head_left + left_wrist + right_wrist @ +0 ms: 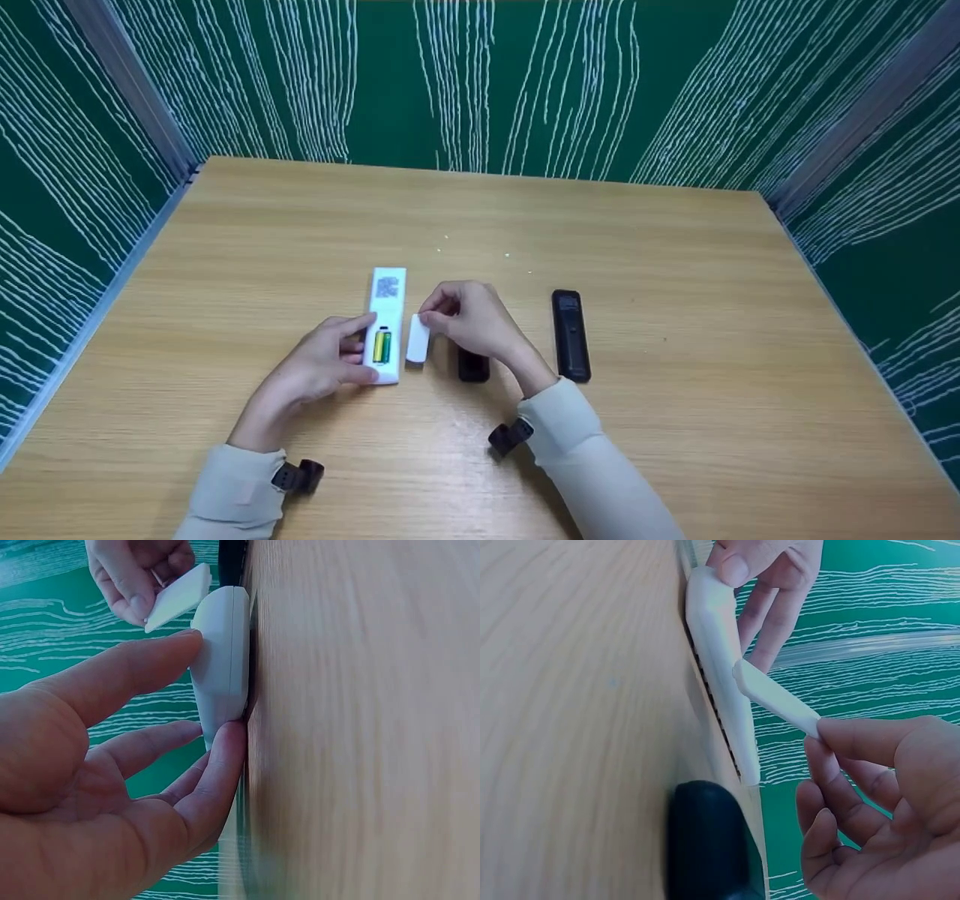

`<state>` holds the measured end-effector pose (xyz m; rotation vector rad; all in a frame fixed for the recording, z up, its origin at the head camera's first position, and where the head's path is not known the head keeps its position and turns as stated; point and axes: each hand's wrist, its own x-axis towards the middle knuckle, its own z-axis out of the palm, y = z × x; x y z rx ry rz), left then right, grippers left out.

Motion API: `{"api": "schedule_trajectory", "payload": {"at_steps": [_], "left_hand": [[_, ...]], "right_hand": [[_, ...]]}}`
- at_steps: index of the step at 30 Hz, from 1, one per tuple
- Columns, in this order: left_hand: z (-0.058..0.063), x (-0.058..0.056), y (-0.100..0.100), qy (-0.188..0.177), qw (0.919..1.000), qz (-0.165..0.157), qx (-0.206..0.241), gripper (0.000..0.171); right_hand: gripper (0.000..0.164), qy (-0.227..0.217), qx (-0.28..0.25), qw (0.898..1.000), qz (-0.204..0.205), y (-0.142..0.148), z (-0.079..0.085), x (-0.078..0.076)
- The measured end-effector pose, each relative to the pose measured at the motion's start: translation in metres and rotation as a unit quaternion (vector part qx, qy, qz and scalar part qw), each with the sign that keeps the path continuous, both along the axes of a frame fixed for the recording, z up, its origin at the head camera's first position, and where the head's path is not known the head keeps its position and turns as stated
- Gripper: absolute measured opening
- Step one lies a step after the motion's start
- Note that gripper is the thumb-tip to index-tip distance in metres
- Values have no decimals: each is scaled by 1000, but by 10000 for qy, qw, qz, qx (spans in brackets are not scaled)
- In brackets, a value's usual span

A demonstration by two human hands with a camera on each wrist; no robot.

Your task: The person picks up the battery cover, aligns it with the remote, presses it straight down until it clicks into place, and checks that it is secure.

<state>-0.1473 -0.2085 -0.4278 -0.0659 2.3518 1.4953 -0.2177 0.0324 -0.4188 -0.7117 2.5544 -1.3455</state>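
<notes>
A white remote control (pixel 388 300) lies on the table with its back up. Two batteries (pixel 382 347), yellow and green, sit side by side in its uncovered compartment. My left hand (pixel 322 360) holds the remote by its left edge and near end, thumb and fingers spread along it. Just right of the remote, my right hand (pixel 472 319) pinches a white battery cover (pixel 417 341) between thumb and fingertips. Seen from the right wrist, the cover (pixel 776 697) slants above the table, its far end close to the remote (pixel 718 652); whether they touch I cannot tell.
One black remote control (pixel 473 366) lies partly hidden under my right hand. Another black remote control (pixel 571 337) lies face down farther right. Several tiny white bits (pixel 507 255) are scattered beyond the hands. Green walls with white lines stand around the wooden table (pixel 675 450).
</notes>
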Motion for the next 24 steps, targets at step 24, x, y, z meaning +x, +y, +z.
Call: {"api": "schedule_trajectory", "payload": {"at_steps": [24], "left_hand": [[2, 2, 0, 110, 9997, -145, 155, 88]], "right_hand": [[5, -320, 117, 9994, -1, -31, 11, -9]]}}
